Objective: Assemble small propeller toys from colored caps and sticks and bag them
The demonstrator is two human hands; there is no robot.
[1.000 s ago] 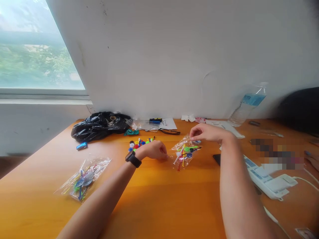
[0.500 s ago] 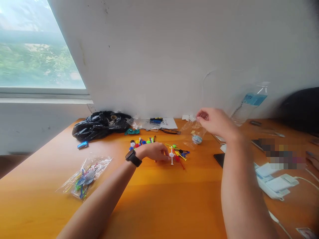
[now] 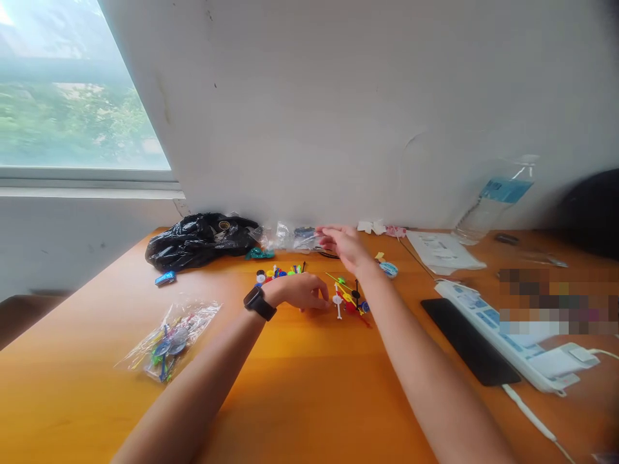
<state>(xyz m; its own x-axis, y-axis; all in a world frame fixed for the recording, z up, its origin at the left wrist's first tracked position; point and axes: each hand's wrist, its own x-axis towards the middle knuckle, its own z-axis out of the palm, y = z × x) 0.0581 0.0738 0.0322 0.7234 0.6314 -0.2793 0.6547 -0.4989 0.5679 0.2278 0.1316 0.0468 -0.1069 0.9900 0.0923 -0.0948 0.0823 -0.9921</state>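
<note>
On the wooden bench (image 3: 300, 399) we saw a black plastic bag (image 3: 200, 241) at the back left, a clear packet of coloured parts (image 3: 170, 345) nearer us, and a white power strip (image 3: 500, 338) beside a flat black object (image 3: 467, 338) at right. The left hand (image 3: 305, 291) partly hid a small pile (image 3: 276, 273); pixelation (image 3: 556, 303) obscured the far right. That hand curled downward just beside loose coloured pieces (image 3: 350, 307) mid-bench; we could not tell whether it gripped any. The right hand (image 3: 344, 247), fingers loosely spread, hung near crumpled clear plastic (image 3: 283, 236); contact was unclear.
</note>
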